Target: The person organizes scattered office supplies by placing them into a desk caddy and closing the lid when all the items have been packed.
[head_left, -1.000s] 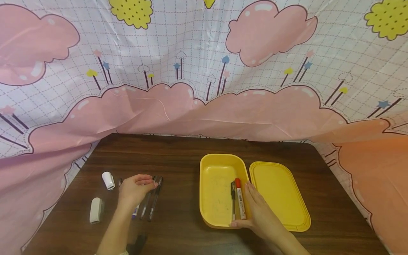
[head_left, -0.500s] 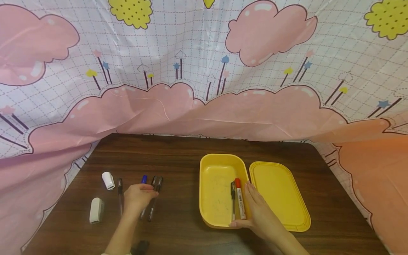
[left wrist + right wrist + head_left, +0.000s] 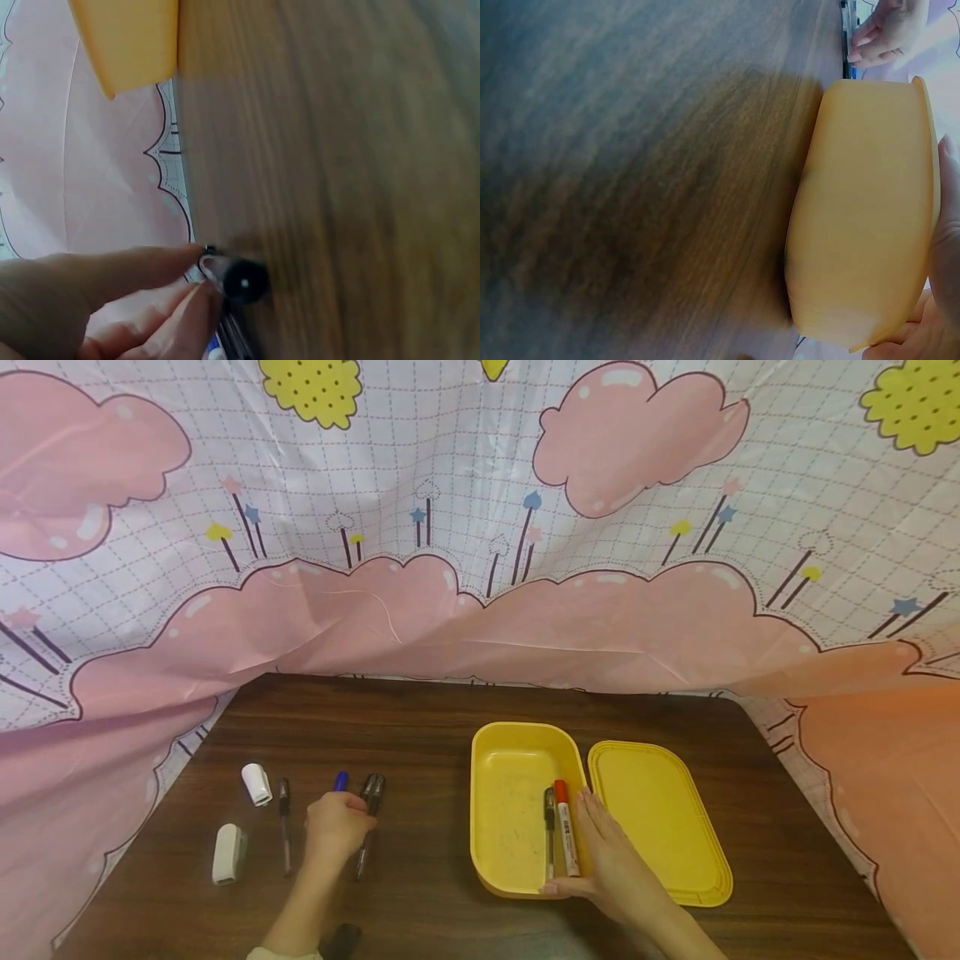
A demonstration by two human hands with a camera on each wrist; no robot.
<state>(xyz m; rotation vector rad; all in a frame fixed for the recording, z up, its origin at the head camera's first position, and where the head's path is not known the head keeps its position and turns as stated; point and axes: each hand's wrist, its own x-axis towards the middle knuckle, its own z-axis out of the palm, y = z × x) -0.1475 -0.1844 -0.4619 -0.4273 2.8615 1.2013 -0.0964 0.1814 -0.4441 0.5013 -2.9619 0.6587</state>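
Note:
In the head view my left hand (image 3: pixel 341 822) is over a pair of black-capped gel pens at the left. The left wrist view shows its thumb and finger pinching a gel pen (image 3: pixel 244 281) near its dark end. A blue-capped marker (image 3: pixel 341 781) is partly hidden behind this hand. My right hand (image 3: pixel 615 868) rests against the yellow box (image 3: pixel 480 810), fingers straight along the right wall and thumb on the near rim. Inside the box, a gel pen (image 3: pixel 549 827) and a red-capped marker (image 3: pixel 566 831) lie side by side by the right wall.
A yellow lid (image 3: pixel 660 818) lies flat right of the box. At the left are a white rounded object (image 3: pixel 257 785), a cream rounded block (image 3: pixel 227 854) and another gel pen (image 3: pixel 285 827). A patterned cloth (image 3: pixel 480 635) hangs behind the dark wooden table (image 3: pixel 435 710).
My left hand has moved right and slightly nearer me, uncovering the blue cap and the leftmost gel pen. The pair of pens now sits closer together. My right hand and the box stay put.

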